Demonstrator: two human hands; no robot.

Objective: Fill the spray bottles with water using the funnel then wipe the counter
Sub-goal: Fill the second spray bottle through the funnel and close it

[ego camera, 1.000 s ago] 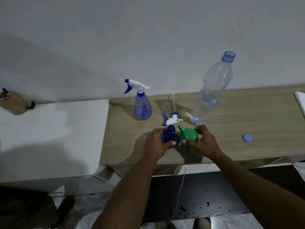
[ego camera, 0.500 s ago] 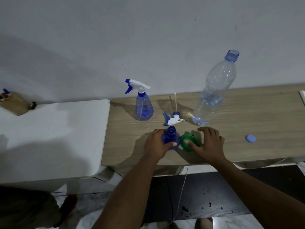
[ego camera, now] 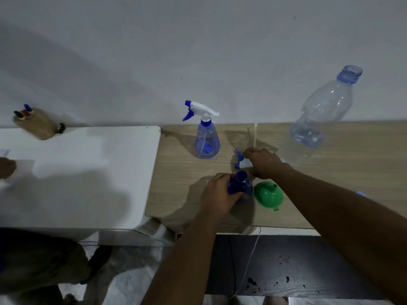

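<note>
In the head view, the left hand (ego camera: 217, 194) is gripping the open blue spray bottle (ego camera: 240, 187) near the front of the wooden counter (ego camera: 343, 179). The right hand (ego camera: 264, 162) is holding the loose trigger sprayer head (ego camera: 244, 162) with curled fingers, and the green funnel (ego camera: 267, 194) is lying beside the bottle, so this filling seems to be ending. The second spray bottle (ego camera: 207, 139) is standing capped with little liquid inside, the large water bottle (ego camera: 319, 115) is standing uncapped and nearly empty, and the wiping is not yet beginning.

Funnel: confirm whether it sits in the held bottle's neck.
No, the funnel lies on the counter beside the held bottle.
</note>
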